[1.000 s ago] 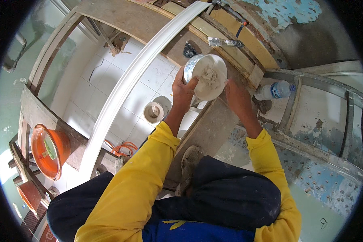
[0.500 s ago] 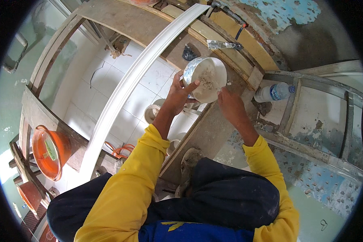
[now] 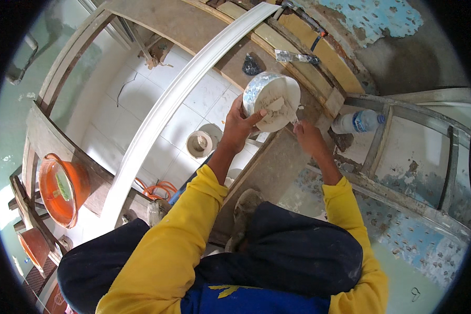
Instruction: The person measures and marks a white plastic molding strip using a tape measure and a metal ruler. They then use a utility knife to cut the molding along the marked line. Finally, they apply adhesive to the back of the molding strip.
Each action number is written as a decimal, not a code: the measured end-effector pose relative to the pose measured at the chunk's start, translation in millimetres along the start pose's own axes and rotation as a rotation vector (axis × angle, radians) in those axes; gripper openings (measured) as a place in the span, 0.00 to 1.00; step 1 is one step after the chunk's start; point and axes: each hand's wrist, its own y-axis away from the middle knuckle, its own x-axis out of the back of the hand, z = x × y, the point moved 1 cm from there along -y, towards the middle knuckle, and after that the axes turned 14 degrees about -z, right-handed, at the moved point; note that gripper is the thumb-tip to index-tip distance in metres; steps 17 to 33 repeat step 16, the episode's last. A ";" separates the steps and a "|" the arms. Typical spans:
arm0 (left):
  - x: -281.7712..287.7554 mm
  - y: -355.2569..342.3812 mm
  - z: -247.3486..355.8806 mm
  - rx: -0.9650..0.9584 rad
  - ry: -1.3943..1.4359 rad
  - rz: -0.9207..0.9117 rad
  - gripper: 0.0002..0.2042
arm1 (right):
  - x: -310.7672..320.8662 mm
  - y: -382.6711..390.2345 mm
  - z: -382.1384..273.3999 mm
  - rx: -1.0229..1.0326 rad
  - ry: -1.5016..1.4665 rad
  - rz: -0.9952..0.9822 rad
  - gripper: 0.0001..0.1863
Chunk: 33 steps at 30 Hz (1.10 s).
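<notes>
My left hand [image 3: 238, 125] grips a round white tub [image 3: 264, 83] with blue smears, thumb over its near rim. The tub is tilted, and its open mouth shows pale wet putty [image 3: 275, 107] inside. At the right side of the rim, my right hand [image 3: 310, 137] is closed around a small tool that looks like a putty knife [image 3: 293, 120]; the fingers hide most of it. Beyond the tub lie a black ridged piece [image 3: 251, 65] and a flat scraper with a dirty blade [image 3: 297, 57], both on the boards.
A long white moulding [image 3: 186, 86] curves across the wooden planks to my left. Below are a tiled floor, a second tub [image 3: 199, 144] and an orange hose [image 3: 157, 189]. An orange bucket [image 3: 63, 191] stands left; a water bottle [image 3: 357, 121] lies by the metal ladder [image 3: 379, 138] at right.
Both hands and the tub have shifted slightly right in view. A paler lump of putty now shows in the tub, and the right hand sits a little lower beside the rim.
</notes>
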 end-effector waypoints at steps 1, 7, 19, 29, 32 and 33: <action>2.9 -1.2 3.0 0.007 -0.022 -0.003 0.38 | 4.5 0.4 -17.6 -0.062 -0.014 -0.033 0.17; 14.4 -4.6 -2.9 0.012 -0.070 -0.064 0.36 | 93.3 -13.8 -69.4 0.216 0.526 0.326 0.14; 18.4 -7.1 -3.0 0.044 -0.065 -0.093 0.40 | 79.2 2.0 -92.4 -0.098 0.236 -0.003 0.21; 18.4 -7.1 -3.0 0.044 -0.065 -0.093 0.40 | 79.2 2.0 -92.4 -0.098 0.236 -0.003 0.21; 18.4 -7.1 -3.0 0.044 -0.065 -0.093 0.40 | 79.2 2.0 -92.4 -0.098 0.236 -0.003 0.21; 18.4 -7.1 -3.0 0.044 -0.065 -0.093 0.40 | 79.2 2.0 -92.4 -0.098 0.236 -0.003 0.21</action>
